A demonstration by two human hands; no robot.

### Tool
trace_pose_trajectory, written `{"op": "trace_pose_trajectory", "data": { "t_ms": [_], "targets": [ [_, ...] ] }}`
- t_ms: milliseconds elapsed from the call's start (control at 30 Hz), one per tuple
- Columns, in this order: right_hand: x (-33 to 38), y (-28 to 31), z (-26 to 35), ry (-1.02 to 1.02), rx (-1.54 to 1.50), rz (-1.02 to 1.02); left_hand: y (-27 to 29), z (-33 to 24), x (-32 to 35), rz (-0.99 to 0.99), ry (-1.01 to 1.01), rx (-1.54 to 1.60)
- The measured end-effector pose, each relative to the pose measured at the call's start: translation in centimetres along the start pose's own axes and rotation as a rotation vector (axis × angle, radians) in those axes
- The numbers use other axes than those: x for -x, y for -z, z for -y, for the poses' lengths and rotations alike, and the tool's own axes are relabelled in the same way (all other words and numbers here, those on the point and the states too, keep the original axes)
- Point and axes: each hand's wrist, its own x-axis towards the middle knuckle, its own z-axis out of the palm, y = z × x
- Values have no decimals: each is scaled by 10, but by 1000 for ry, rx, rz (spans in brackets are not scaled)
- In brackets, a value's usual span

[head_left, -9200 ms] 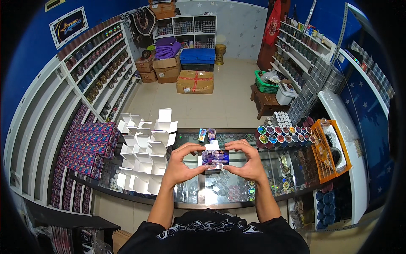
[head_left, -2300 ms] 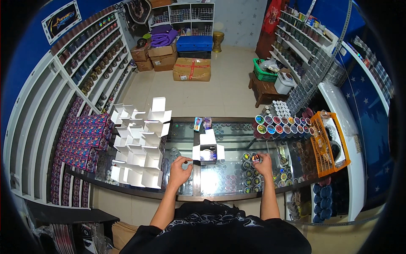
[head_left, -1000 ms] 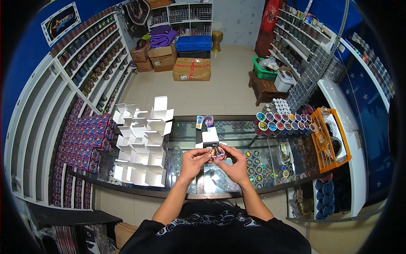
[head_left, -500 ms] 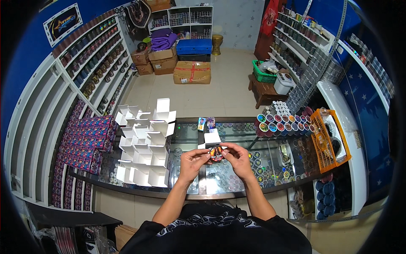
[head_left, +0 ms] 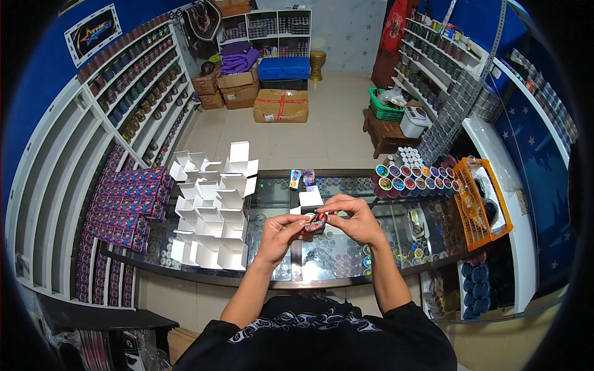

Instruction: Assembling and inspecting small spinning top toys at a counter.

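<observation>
A small round jar [head_left: 316, 226] with a multicoloured wrapped side is between my two hands above the glass counter [head_left: 272, 201]. My left hand [head_left: 278, 238] is closed on its left edge, thumb and forefinger pinching. From the right, my right hand [head_left: 356, 219] grips it with the thumb at its side and the fingers curled over its far rim. My fingers partly hide the jar's top. Just beyond the jar stands a small white box [head_left: 310, 199] with its flaps up. Two small printed items [head_left: 295, 180] lie farther back on the counter.
Open white boxes [head_left: 213, 232] stand in rows at left, beside stacked purple printed boxes [head_left: 130, 204]. To the right are rows of round-lidded jars [head_left: 409, 184] and an orange basket [head_left: 476, 191]. A taped carton [head_left: 281, 106] sits on the floor beyond.
The jar has tipped, so its coloured side shows where its dark printed round face was visible. My right hand has risen and curled over its far rim.
</observation>
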Motion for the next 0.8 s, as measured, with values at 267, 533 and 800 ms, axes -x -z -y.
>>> {"op": "trace_pose_trajectory", "data": {
  "t_ms": [267, 533, 800],
  "targets": [
    [6, -5, -7, -49, -64, -84, 8, 5, -3, 10, -135, -60],
    [7, 4, -1, -183, 8, -19, 6, 5, -10, -43, -215, -227],
    [2, -10, -10, -142, -213, -265, -3, 5, -13, -107, -198, -203]
  ]
}}
